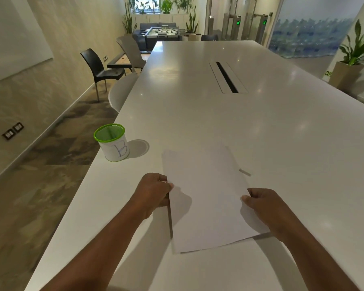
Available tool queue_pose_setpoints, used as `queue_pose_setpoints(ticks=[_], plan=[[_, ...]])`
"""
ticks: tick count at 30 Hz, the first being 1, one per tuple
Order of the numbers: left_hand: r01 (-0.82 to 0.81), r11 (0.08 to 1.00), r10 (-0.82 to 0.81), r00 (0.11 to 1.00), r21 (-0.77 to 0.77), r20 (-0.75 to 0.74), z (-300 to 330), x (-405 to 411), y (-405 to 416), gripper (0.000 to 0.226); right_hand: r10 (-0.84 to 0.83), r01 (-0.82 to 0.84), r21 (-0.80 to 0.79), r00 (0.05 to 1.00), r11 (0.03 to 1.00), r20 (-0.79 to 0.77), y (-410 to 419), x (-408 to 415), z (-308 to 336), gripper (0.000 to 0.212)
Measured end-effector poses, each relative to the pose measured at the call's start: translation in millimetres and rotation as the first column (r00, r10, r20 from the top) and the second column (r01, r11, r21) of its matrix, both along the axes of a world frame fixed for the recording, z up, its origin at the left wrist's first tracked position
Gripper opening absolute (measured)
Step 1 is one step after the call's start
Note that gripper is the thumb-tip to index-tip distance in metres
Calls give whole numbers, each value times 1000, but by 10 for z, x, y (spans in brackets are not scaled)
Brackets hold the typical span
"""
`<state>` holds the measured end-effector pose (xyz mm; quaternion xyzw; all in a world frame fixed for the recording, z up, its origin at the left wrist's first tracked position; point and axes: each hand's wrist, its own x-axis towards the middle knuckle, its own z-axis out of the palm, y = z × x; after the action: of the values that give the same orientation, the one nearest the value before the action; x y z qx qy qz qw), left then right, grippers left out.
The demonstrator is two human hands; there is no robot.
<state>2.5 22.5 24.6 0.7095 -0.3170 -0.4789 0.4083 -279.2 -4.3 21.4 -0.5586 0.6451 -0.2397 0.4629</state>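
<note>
Green-rimmed cup (113,142), white table (198,114)

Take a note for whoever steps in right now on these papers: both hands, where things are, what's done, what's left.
Left hand pinches the left edge of the paper stack; right hand pinches its right edge.
Stack is over the white table, near end seemingly lifted.
Green-rimmed cup marked B stands left of it, apart; a small grey strip lies just right.
Done: sheets gathered.
Left: probably squaring the slightly uneven far edges and setting them down.

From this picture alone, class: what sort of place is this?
Probably an office meeting area: a long white table with a black cable slot, a grey foosball table and steel access gates.
</note>
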Motion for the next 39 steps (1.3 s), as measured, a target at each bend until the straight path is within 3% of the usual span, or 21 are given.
queue_pose_setpoints(ticks=[3,7,12,17,23,28,30,32,34,39], plan=[[4,1000,-3,994,-7,109,-21,23,-8,23,-2,0,-31,998,1000,-55,-10,8,12,24],[75,997,-65,952,-23,298,-83,65,-4,27,-6,-10,-86,984,996,-176,-40,19,16,10],[135,991,-114,893,-18,435,-146,89,-16,33,-6,-37,-128,946,991,-324,-78,-5,-26,7],[148,989,-122,869,-17,480,-158,81,-49,32,-16,-50,-144,905,988,-426,-60,8,14,24],[158,987,-119,864,-39,490,-170,102,-46,36,-4,-99,-173,858,980,-513,-32,7,82,19],[144,985,-79,857,-90,509,-221,188,-42,28,-44,-207,-272,716,940,-697,-3,37,83,21],[107,985,-27,871,-136,490,-220,242,-25,25,-101,-225,-369,721,902,-686,36,128,86,27],[55,977,53,872,-206,486,-202,299,13,28,-86,-250,-463,802,850,-591,94,310,76,29],[-15,954,160,869,-298,469,-173,376,80,35,23,-311,-497,864,810,-503,199,586,43,29],[-231,844,439,817,-484,374,-120,724,267,36,318,-504,-495,853,708,-413,605,1325,-90,42]])
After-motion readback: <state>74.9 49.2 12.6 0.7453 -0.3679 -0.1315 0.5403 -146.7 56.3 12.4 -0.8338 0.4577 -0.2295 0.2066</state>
